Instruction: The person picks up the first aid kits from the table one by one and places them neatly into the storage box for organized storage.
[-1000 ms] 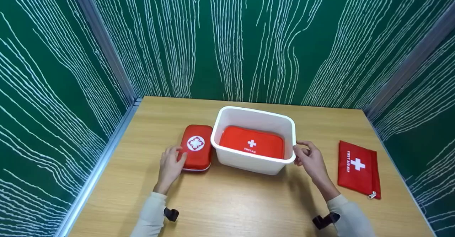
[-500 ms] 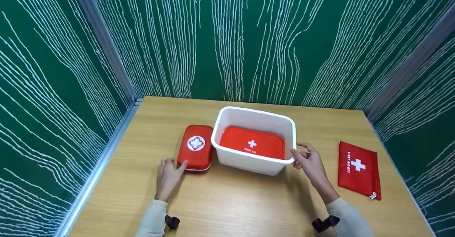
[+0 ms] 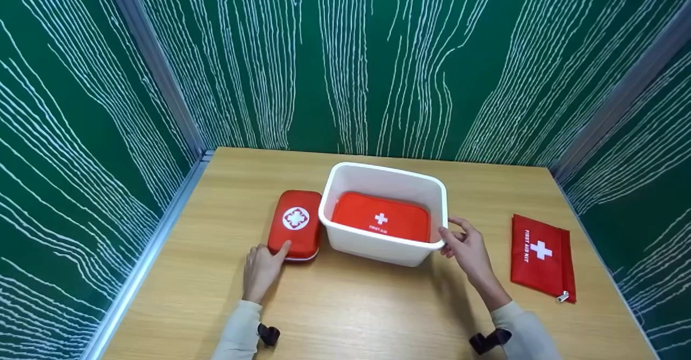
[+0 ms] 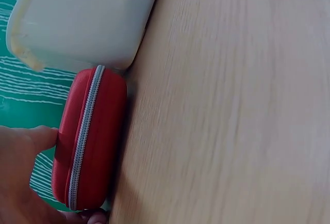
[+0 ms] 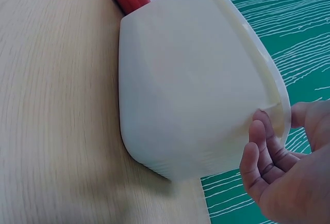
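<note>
A red zippered hard case [image 3: 299, 241] with a white round emblem lies flat on the table, just left of the white plastic bin [image 3: 378, 249]. My left hand [image 3: 262, 268] grips its near left corner, thumb on the lid and fingertips low at the side, as the left wrist view shows beside the zipper [image 4: 85, 136]. My right hand [image 3: 469, 246] pinches the bin's rim at the right near corner; in the right wrist view the fingers [image 5: 263, 146] bend against the outer wall. Inside the bin lies a red first aid pouch [image 3: 399, 217] with a white cross.
A flat red first aid kit pouch [image 3: 540, 265] with a zipper pull lies at the right of the wooden table [image 3: 356, 311]. Green walls [image 3: 399, 63] with white wavy lines enclose the back and both sides.
My left hand has slid toward the case's near end and now takes hold of its corner, thumb on top. The right hand's grasp on the rim has tightened slightly; the bin stays in place.
</note>
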The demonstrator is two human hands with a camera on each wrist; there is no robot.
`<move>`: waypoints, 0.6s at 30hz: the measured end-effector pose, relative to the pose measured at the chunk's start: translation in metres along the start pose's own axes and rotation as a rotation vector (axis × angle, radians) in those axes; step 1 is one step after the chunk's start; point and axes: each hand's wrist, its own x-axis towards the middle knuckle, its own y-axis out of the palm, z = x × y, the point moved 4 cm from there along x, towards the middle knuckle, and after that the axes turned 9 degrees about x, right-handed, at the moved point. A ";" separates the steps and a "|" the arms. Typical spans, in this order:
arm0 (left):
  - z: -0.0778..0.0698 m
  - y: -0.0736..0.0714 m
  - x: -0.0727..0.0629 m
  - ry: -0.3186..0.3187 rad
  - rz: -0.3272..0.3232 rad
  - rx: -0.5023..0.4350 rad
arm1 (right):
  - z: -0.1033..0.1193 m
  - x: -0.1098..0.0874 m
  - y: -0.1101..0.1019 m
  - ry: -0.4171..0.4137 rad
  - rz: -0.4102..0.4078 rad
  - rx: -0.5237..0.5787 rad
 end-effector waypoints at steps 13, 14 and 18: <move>-0.001 0.002 0.006 -0.046 0.086 -0.148 | -0.002 0.002 -0.001 0.000 -0.003 -0.009; -0.001 0.002 0.007 -0.046 0.088 -0.164 | -0.002 0.002 -0.001 -0.001 -0.002 -0.009; -0.002 0.001 0.007 -0.052 0.108 -0.225 | -0.002 0.002 -0.001 -0.011 -0.002 -0.007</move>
